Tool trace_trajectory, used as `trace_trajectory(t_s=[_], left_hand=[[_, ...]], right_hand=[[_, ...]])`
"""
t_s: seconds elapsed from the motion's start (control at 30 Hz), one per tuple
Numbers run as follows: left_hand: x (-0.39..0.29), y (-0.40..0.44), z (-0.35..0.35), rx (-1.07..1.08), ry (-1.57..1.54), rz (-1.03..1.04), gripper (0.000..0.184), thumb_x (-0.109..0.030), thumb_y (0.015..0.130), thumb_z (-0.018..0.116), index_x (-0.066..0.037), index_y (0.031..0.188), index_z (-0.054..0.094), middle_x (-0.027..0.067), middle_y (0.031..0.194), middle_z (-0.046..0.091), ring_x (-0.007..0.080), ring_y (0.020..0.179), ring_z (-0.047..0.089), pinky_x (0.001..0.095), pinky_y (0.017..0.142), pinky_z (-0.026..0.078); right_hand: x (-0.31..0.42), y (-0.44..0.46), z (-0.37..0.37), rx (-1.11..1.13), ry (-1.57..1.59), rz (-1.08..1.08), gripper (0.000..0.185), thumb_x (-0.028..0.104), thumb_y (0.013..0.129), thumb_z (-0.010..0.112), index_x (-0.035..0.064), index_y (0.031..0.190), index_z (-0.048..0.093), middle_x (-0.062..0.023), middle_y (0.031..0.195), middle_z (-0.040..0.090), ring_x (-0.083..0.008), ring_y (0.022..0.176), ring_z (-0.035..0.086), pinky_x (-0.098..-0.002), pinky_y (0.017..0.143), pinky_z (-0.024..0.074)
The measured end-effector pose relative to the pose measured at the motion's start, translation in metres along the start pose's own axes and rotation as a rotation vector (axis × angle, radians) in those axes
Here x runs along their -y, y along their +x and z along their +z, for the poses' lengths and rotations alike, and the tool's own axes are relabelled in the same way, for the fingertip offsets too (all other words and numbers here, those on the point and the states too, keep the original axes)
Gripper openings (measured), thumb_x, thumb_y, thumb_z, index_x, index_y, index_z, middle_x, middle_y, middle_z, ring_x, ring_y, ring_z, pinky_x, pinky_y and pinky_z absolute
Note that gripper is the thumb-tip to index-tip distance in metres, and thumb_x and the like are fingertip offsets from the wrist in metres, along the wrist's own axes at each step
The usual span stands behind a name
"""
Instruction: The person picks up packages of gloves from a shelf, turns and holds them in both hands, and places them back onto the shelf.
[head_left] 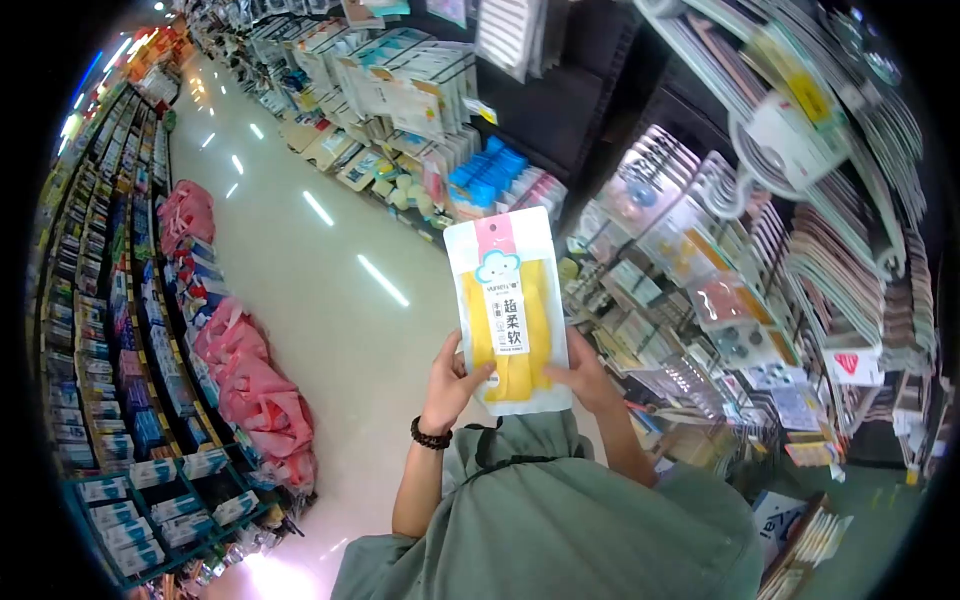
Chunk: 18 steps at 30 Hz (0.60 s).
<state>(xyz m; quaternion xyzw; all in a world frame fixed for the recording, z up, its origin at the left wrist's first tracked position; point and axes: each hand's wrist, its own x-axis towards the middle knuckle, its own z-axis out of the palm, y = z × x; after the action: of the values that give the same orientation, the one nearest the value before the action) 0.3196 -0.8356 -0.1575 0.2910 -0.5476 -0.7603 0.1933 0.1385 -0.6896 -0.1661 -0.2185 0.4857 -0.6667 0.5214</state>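
Note:
Upright in front of me is a white packet of yellow gloves (540, 290), with a pink top, a cloud drawing and black Chinese print on its front. At its lower left edge, my left hand (447, 385) grips it, thumb lying on the front and fingers partly hidden behind. My right hand (588, 374) pinches the lower right edge, thumb also in front. A dark bead bracelet (431, 434) circles the left wrist.
Racks of hanging goods (690, 260) stand close on the right, with hangers (850, 260) beyond. Low shelves hold boxed goods (130, 330) on the left, beside pink plastic-wrapped bundles (245, 380). A shiny aisle floor (330, 270) runs between. Blue packets (488, 172) sit ahead.

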Motion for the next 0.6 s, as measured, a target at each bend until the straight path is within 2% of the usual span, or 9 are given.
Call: trace_trajectory(t_s=[0.1, 0.17, 0.27, 0.4, 0.5, 0.6], left_hand=[[0.001, 0.038, -0.024, -0.005, -0.057, -0.017, 0.061, 0.006, 0.087, 0.063, 0.004, 0.142, 0.036, 0.0113, 0.105, 0.069, 0.0111, 0.086, 0.066, 0.0253, 0.075, 0.053], [0.014, 0.064, -0.041, 0.019, -0.041, -0.017, 0.062, 0.004, 0.090, 0.062, 0.003, 0.145, 0.034, 0.0114, 0.105, 0.069, 0.0108, 0.086, 0.066, 0.0259, 0.075, 0.053], [0.018, 0.120, -0.067, 0.047, -0.006, -0.066, 0.056, 0.001, 0.093, 0.058, 0.004, 0.144, 0.035, 0.0147, 0.115, 0.065, 0.0155, 0.096, 0.065, 0.0277, 0.079, 0.054], [0.018, 0.201, -0.096, 0.072, 0.000, -0.178, 0.051, -0.002, 0.094, 0.058, 0.003, 0.142, 0.039, 0.0136, 0.114, 0.067, 0.0141, 0.097, 0.065, 0.0263, 0.077, 0.054], [0.007, 0.262, -0.115, 0.138, -0.087, -0.098, 0.052, -0.005, 0.095, 0.058, 0.001, 0.143, 0.039, 0.0078, 0.105, 0.069, 0.0100, 0.085, 0.066, 0.0243, 0.072, 0.053], [0.006, 0.321, -0.136, 0.219, -0.129, -0.052, 0.051, -0.004, 0.095, 0.059, 0.001, 0.142, 0.041, 0.0082, 0.107, 0.070, 0.0110, 0.089, 0.066, 0.0248, 0.076, 0.053]], right_hand=[[-0.003, 0.055, 0.007, -0.022, 0.167, 0.069, 0.056, 0.002, 0.092, 0.059, 0.0020, 0.143, 0.036, -0.0093, 0.136, 0.052, -0.0173, 0.121, 0.052, -0.0309, 0.102, 0.0420], [-0.021, 0.087, 0.004, -0.068, 0.111, 0.066, 0.056, 0.003, 0.092, 0.059, 0.0023, 0.143, 0.037, -0.0093, 0.136, 0.052, -0.0173, 0.121, 0.052, -0.0311, 0.101, 0.0423], [-0.036, 0.136, 0.006, -0.153, 0.110, 0.072, 0.055, 0.004, 0.093, 0.060, 0.0029, 0.143, 0.037, -0.0094, 0.135, 0.053, -0.0167, 0.121, 0.053, -0.0306, 0.100, 0.0429], [-0.034, 0.206, 0.005, -0.251, 0.011, -0.015, 0.053, 0.004, 0.092, 0.061, 0.0026, 0.141, 0.039, -0.0095, 0.132, 0.055, -0.0160, 0.118, 0.055, -0.0292, 0.097, 0.0452], [-0.019, 0.255, 0.007, -0.319, 0.005, -0.024, 0.051, 0.004, 0.092, 0.061, 0.0021, 0.140, 0.042, -0.0091, 0.127, 0.059, -0.0154, 0.112, 0.058, -0.0283, 0.093, 0.0472], [-0.013, 0.289, 0.005, -0.394, -0.017, -0.061, 0.046, 0.003, 0.093, 0.060, 0.0017, 0.136, 0.046, -0.0082, 0.119, 0.064, -0.0146, 0.105, 0.061, -0.0278, 0.089, 0.0491]])
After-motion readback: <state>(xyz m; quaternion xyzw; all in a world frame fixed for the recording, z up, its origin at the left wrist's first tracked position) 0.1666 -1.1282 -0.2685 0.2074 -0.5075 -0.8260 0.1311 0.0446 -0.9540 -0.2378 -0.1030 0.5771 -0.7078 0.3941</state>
